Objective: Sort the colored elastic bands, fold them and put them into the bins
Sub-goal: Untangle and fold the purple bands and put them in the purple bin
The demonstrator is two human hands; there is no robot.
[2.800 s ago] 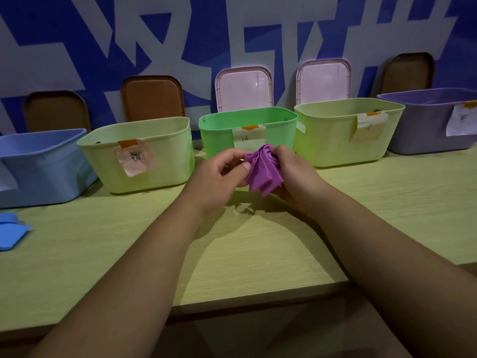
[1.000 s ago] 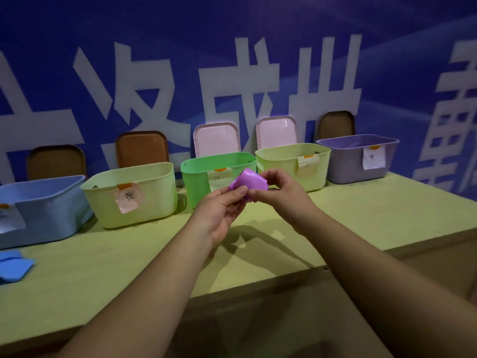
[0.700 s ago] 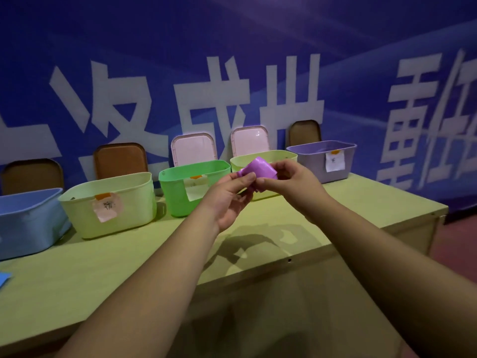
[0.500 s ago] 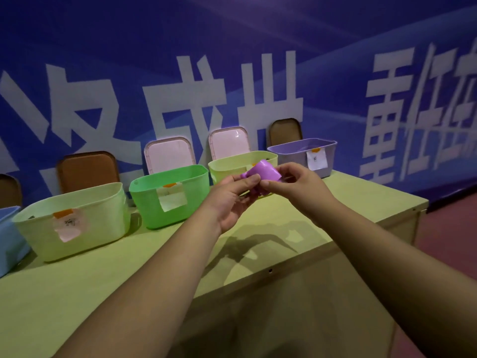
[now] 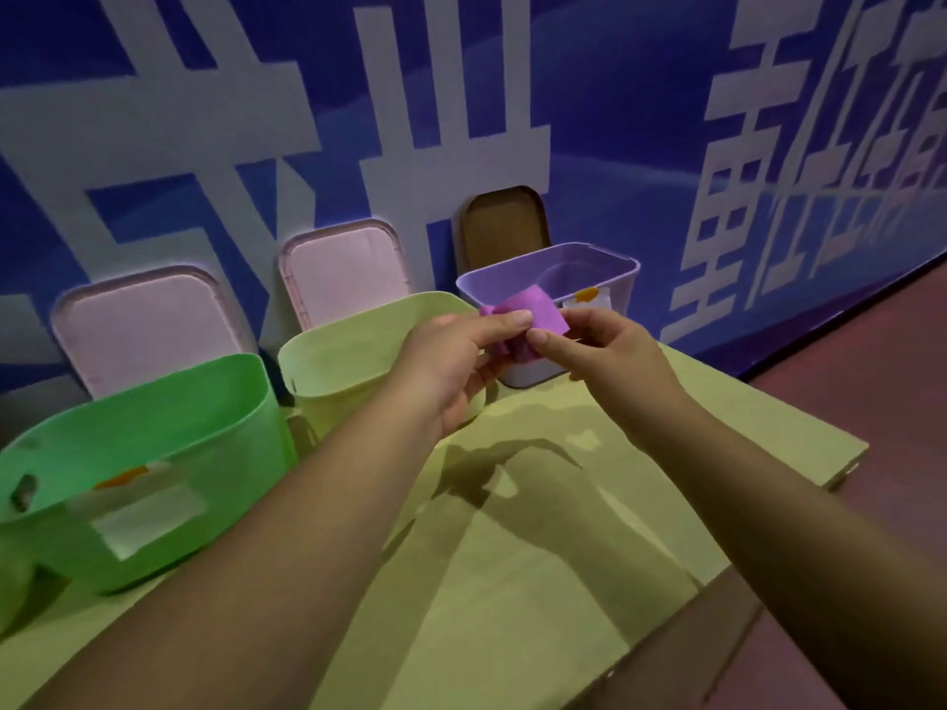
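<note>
A folded purple elastic band (image 5: 533, 316) is pinched between my left hand (image 5: 451, 361) and my right hand (image 5: 604, 358), held in the air just in front of the purple bin (image 5: 610, 263) at the table's far right. My left thumb and fingers grip its left side; my right thumb and forefinger grip its lower right edge. The yellow-green bin (image 5: 333, 361) stands to the left of the purple one, partly behind my left hand. The green bin (image 5: 169, 433) sits nearer, at the left.
The yellow-green table (image 5: 512, 581) ends at its right edge near the purple bin, with reddish floor (image 5: 897, 402) beyond. Two pink lids (image 5: 348, 271) and a brown lid (image 5: 505, 225) lean on the blue wall behind the bins.
The view has swung right and closer to the bins. Both hands carried the purple band rightward, from in front of the green bin to in front of the purple bin.
</note>
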